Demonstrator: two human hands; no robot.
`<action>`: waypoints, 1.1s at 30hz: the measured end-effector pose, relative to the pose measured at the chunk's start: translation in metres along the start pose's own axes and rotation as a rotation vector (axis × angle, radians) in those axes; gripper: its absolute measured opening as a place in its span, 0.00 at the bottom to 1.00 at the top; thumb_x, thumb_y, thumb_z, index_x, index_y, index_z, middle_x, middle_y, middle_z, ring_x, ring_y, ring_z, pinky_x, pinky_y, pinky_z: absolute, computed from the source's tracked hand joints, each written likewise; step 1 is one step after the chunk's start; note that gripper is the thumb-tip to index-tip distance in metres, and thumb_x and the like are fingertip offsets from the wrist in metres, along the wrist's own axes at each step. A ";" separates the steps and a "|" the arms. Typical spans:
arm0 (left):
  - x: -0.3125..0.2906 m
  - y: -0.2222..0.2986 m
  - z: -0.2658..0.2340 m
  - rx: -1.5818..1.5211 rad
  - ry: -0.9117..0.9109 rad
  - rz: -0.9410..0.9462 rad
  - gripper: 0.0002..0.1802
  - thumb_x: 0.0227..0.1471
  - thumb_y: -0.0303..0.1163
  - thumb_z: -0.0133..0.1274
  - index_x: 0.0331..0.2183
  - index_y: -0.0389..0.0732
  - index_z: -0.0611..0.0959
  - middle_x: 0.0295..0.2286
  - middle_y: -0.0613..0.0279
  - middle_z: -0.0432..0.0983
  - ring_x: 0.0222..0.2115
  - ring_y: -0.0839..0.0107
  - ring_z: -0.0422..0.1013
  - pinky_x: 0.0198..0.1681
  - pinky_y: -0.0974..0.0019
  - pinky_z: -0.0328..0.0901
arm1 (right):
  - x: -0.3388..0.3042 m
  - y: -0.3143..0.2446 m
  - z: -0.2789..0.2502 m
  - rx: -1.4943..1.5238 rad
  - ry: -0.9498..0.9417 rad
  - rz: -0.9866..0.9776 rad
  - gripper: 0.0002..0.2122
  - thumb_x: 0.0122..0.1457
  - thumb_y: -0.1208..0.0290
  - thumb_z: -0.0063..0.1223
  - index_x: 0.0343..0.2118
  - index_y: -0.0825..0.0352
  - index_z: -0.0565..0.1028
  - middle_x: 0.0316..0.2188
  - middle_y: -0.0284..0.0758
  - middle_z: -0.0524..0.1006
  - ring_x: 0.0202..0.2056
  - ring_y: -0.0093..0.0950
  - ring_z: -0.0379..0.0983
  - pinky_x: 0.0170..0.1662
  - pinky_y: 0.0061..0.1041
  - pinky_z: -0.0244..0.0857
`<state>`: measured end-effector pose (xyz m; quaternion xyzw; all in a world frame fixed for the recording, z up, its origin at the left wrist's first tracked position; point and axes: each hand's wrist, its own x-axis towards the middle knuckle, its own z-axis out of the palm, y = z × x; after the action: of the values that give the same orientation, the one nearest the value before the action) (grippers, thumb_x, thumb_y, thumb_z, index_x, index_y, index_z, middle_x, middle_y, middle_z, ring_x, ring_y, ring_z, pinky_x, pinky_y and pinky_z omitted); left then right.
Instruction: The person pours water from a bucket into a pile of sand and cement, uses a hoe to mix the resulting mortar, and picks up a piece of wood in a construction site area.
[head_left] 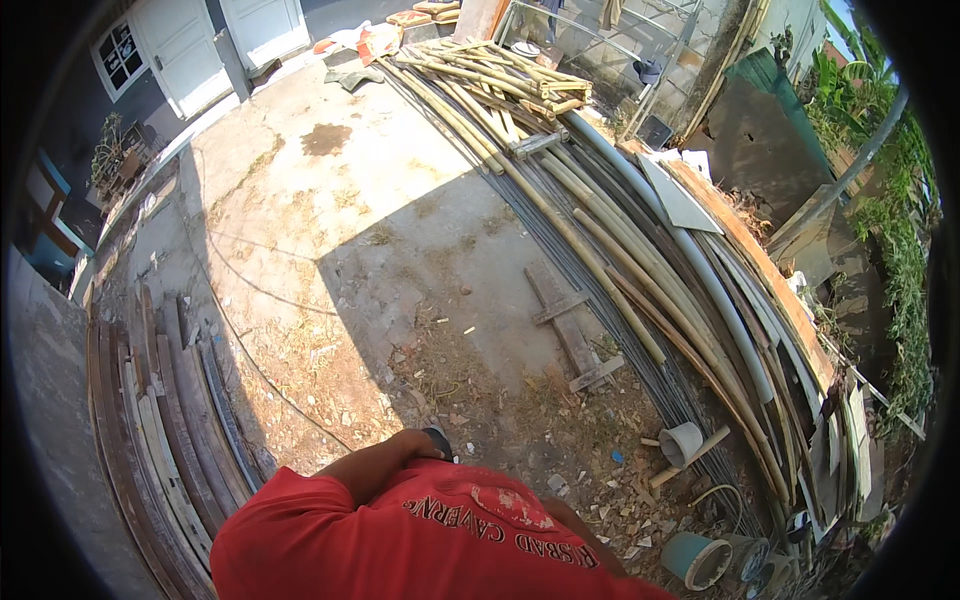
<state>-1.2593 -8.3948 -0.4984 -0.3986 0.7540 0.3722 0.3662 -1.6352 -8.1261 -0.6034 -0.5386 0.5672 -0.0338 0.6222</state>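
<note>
Across the bottom of the head view spreads my red shirt (400, 540), with lettering and a worn print on it. My left arm (375, 465) comes out of its sleeve and bends at the shirt's upper edge. Most of my left hand (428, 443) is hidden there, and its fingers do not show. Right beside it is a small dark thing (440, 443) whose kind I cannot make out. Only a strip of my right arm (580, 525) shows past the shirt's right side; the right hand is out of sight. Below lies debris-strewn ground (500, 400).
Bamboo poles (640, 260), thin metal rods and a grey pipe (720, 290) lie along the right. A plank piece with crossbars (565, 320) rests nearer. Buckets (697, 560) stand lower right. Stacked boards (180, 420) line the left. White doors (180, 55) are at the back.
</note>
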 end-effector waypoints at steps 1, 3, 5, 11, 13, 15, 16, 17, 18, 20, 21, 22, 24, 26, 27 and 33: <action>-0.012 -0.003 -0.027 0.008 -0.033 0.024 0.40 0.51 0.68 0.44 0.42 0.39 0.84 0.42 0.46 0.79 0.45 0.48 0.74 0.50 0.52 0.65 | 0.037 0.006 0.006 0.137 0.019 -0.011 0.24 0.60 0.50 0.48 0.52 0.62 0.75 0.48 0.41 0.78 0.48 0.33 0.74 0.53 0.30 0.65; -0.009 -0.049 -0.056 -0.017 -0.103 0.134 0.39 0.52 0.67 0.44 0.41 0.39 0.84 0.41 0.47 0.79 0.45 0.48 0.74 0.50 0.52 0.65 | 0.104 -0.042 -0.008 0.255 -0.016 -0.092 0.24 0.60 0.51 0.49 0.54 0.62 0.74 0.49 0.41 0.77 0.51 0.35 0.72 0.55 0.32 0.63; -0.016 -0.092 -0.075 -0.082 -0.035 0.205 0.38 0.51 0.64 0.47 0.42 0.36 0.83 0.39 0.43 0.79 0.41 0.48 0.75 0.45 0.52 0.67 | 0.131 -0.143 -0.042 0.212 -0.076 -0.205 0.25 0.59 0.50 0.50 0.55 0.61 0.73 0.50 0.41 0.76 0.52 0.37 0.72 0.57 0.33 0.62; -0.060 -0.110 -0.176 -0.544 0.076 0.639 0.37 0.57 0.61 0.44 0.56 0.43 0.75 0.52 0.51 0.73 0.51 0.56 0.70 0.55 0.59 0.62 | 0.233 -0.225 -0.152 -0.652 0.258 -0.256 0.27 0.57 0.45 0.51 0.54 0.58 0.73 0.55 0.42 0.72 0.55 0.39 0.69 0.59 0.36 0.60; -0.028 -0.132 -0.160 -0.703 0.079 0.691 0.36 0.57 0.61 0.44 0.56 0.44 0.75 0.53 0.53 0.72 0.52 0.57 0.70 0.56 0.60 0.61 | 0.252 -0.334 -0.188 -0.514 0.199 0.211 0.27 0.59 0.47 0.48 0.55 0.61 0.72 0.58 0.42 0.69 0.58 0.41 0.66 0.59 0.35 0.61; -0.024 -0.131 -0.191 -0.824 0.014 0.736 0.35 0.57 0.61 0.45 0.54 0.44 0.77 0.51 0.54 0.75 0.50 0.58 0.71 0.55 0.59 0.62 | 0.270 -0.320 -0.227 -0.524 0.277 0.114 0.26 0.56 0.48 0.50 0.53 0.60 0.74 0.53 0.43 0.73 0.53 0.43 0.70 0.55 0.38 0.64; -0.022 -0.146 -0.205 -0.803 0.006 0.689 0.34 0.57 0.60 0.45 0.53 0.44 0.78 0.49 0.55 0.76 0.48 0.59 0.72 0.54 0.59 0.63 | 0.285 -0.310 -0.246 -0.512 0.272 0.133 0.25 0.55 0.49 0.50 0.52 0.60 0.75 0.51 0.44 0.75 0.51 0.43 0.72 0.54 0.39 0.65; -0.018 -0.163 -0.221 -0.785 -0.002 0.642 0.33 0.57 0.59 0.46 0.52 0.44 0.79 0.47 0.56 0.78 0.47 0.60 0.73 0.53 0.59 0.63 | 0.307 -0.303 -0.266 -0.470 0.197 0.310 0.23 0.56 0.52 0.50 0.51 0.60 0.76 0.49 0.44 0.77 0.49 0.43 0.74 0.52 0.40 0.67; -0.013 -0.181 -0.242 -0.755 -0.005 0.608 0.32 0.57 0.58 0.46 0.51 0.43 0.80 0.46 0.56 0.79 0.46 0.61 0.73 0.53 0.58 0.63 | 0.329 -0.276 -0.288 -0.863 -0.005 0.200 0.22 0.56 0.54 0.49 0.50 0.60 0.77 0.47 0.43 0.78 0.47 0.43 0.75 0.50 0.41 0.67; 0.011 -0.236 -0.265 -0.757 0.070 0.602 0.29 0.58 0.56 0.46 0.48 0.44 0.82 0.43 0.56 0.80 0.43 0.62 0.74 0.51 0.58 0.64 | 0.368 -0.211 -0.324 -1.140 -0.140 0.096 0.18 0.57 0.59 0.49 0.47 0.61 0.78 0.42 0.43 0.79 0.44 0.43 0.77 0.48 0.43 0.68; 0.021 -0.264 -0.277 -0.767 0.113 0.595 0.28 0.58 0.55 0.47 0.47 0.44 0.83 0.41 0.56 0.81 0.42 0.63 0.74 0.50 0.57 0.65 | 0.384 -0.190 -0.344 -1.017 -0.070 0.119 0.16 0.57 0.61 0.48 0.44 0.61 0.79 0.40 0.44 0.80 0.43 0.43 0.77 0.47 0.45 0.68; 0.023 -0.291 -0.293 -0.842 0.113 0.558 0.27 0.58 0.55 0.47 0.46 0.44 0.83 0.41 0.55 0.81 0.42 0.63 0.74 0.50 0.57 0.65 | 0.399 -0.179 -0.363 -1.100 -0.264 0.046 0.15 0.59 0.61 0.47 0.44 0.62 0.79 0.38 0.45 0.80 0.40 0.42 0.78 0.44 0.44 0.69; 0.012 -0.350 -0.335 -0.974 0.126 0.461 0.26 0.58 0.54 0.46 0.46 0.46 0.83 0.41 0.53 0.80 0.42 0.63 0.74 0.50 0.58 0.65 | 0.476 -0.218 -0.411 -1.054 -0.379 0.078 0.15 0.62 0.60 0.46 0.43 0.62 0.79 0.34 0.45 0.80 0.34 0.38 0.78 0.40 0.43 0.71; 0.042 -0.426 -0.296 -0.837 0.460 0.115 0.27 0.57 0.55 0.46 0.46 0.45 0.83 0.42 0.50 0.79 0.43 0.55 0.75 0.50 0.54 0.66 | 0.572 -0.289 -0.420 -0.797 -0.268 0.275 0.15 0.63 0.58 0.46 0.43 0.63 0.78 0.31 0.42 0.80 0.30 0.34 0.78 0.35 0.41 0.71; 0.040 -0.457 -0.263 -0.755 0.558 -0.180 0.27 0.57 0.55 0.46 0.46 0.44 0.83 0.41 0.50 0.80 0.44 0.52 0.74 0.51 0.53 0.66 | 0.613 -0.329 -0.408 -0.676 -0.249 0.385 0.15 0.64 0.57 0.46 0.43 0.63 0.78 0.30 0.41 0.80 0.28 0.32 0.78 0.33 0.40 0.72; 0.002 -0.579 -0.266 -0.824 0.466 -0.365 0.28 0.56 0.55 0.47 0.34 0.40 0.86 0.28 0.53 0.81 0.26 0.57 0.78 0.35 0.54 0.71 | 0.868 -0.727 -0.438 -0.573 0.212 -0.269 0.15 0.57 0.63 0.52 0.43 0.67 0.77 0.34 0.42 0.81 0.32 0.34 0.80 0.42 0.36 0.70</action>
<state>-0.8223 -8.8571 -0.5348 -0.7077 0.5244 0.4698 0.0596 -1.2389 -9.2733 -0.5714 -0.7550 0.5391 -0.0106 0.3732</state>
